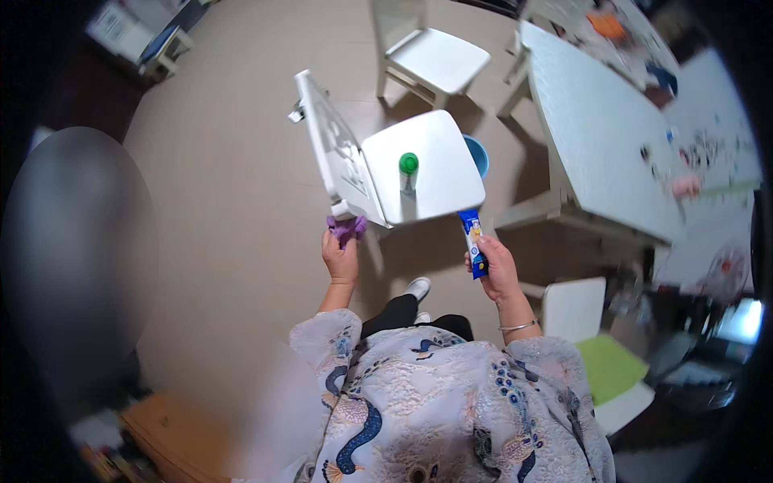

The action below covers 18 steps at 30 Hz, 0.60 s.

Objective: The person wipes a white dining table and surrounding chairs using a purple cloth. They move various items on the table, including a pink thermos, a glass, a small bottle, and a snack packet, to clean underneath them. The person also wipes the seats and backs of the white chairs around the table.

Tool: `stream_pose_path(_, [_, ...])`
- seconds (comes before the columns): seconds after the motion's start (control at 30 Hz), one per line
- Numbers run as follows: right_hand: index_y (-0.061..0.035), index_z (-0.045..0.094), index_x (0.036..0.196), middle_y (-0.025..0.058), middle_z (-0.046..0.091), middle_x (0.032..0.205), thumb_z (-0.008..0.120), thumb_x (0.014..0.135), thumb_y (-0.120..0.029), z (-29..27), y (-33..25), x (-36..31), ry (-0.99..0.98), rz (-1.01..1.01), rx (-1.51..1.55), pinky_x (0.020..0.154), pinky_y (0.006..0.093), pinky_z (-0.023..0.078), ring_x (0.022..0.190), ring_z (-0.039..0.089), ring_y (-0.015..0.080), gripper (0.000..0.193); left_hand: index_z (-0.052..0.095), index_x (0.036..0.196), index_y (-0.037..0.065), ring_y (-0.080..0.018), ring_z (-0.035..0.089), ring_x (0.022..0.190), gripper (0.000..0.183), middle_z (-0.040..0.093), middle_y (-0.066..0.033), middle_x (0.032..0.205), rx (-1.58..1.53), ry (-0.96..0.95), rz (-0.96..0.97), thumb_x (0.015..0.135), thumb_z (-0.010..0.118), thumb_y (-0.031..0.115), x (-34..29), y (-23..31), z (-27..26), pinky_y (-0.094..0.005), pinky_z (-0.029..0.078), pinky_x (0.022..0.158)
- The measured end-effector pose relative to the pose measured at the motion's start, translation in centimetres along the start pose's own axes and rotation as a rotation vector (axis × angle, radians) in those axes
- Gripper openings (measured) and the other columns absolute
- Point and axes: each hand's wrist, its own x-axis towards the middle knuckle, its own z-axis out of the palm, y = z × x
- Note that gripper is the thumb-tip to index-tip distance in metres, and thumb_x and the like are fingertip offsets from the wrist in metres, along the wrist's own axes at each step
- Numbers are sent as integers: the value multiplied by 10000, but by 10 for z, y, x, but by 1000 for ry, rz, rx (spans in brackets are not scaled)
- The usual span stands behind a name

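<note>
A white chair stands in front of me, its seat [451,165] to the right and its slatted back [334,145] to the left. My left hand [341,262] is closed around a purple cloth [348,229], which touches the top corner of the chair back nearest me. In my right hand [497,270], fingers wrapped round it, is a slim blue-and-white packet [474,241]. Its upper end is close to the seat's near edge. A clear bottle with a green cap [409,164] stands upright on the seat.
Beyond the seat sits a light blue bucket [481,157], partly hidden. Another white chair [443,60] is farther back. To the right stands a white table [596,121] with small items on it. A chair with a green cushion [616,370] is at lower right, a wooden surface [173,439] at lower left.
</note>
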Motion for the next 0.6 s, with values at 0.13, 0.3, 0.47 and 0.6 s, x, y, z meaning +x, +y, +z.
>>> stream_pose_path(0.13, [-41, 577, 1028, 71, 636, 772, 552, 956, -254, 32, -46, 34, -109, 1, -177, 582, 255, 504, 646, 611, 128, 227, 655, 982, 36, -205, 594, 814, 235, 584, -81, 914, -101, 182, -38, 762, 615, -38, 7, 62, -5, -302, 498, 704])
stream_pose_path(0.3, [-30, 573, 1016, 74, 632, 774, 553, 954, -246, 51, -51, 66, -287, 115, -266, 595, 271, 506, 638, 603, 143, 225, 650, 978, 57, -251, 626, 916, 223, 649, -115, 1000, -253, 411, -323, 761, 700, 48, -18, 15, 47, -354, 498, 807])
stream_pose_path(0.47, [-30, 562, 1033, 75, 623, 770, 553, 950, -256, 32, -59, 79, -371, 170, -350, 607, 273, 499, 638, 593, 143, 240, 636, 940, 47, -220, 632, 786, 201, 653, -117, 887, -351, 285, -769, 760, 709, 99, -22, 30, 59, -371, 506, 727])
stream_pose_path(0.6, [-28, 561, 1051, 79, 623, 766, 552, 949, -273, 2, -76, 80, -377, 162, -364, 577, 273, 496, 622, 590, 144, 266, 616, 884, 25, -219, 622, 755, 142, 640, -99, 839, -33, 535, -295, 780, 673, 104, -15, 51, 49, -380, 485, 665])
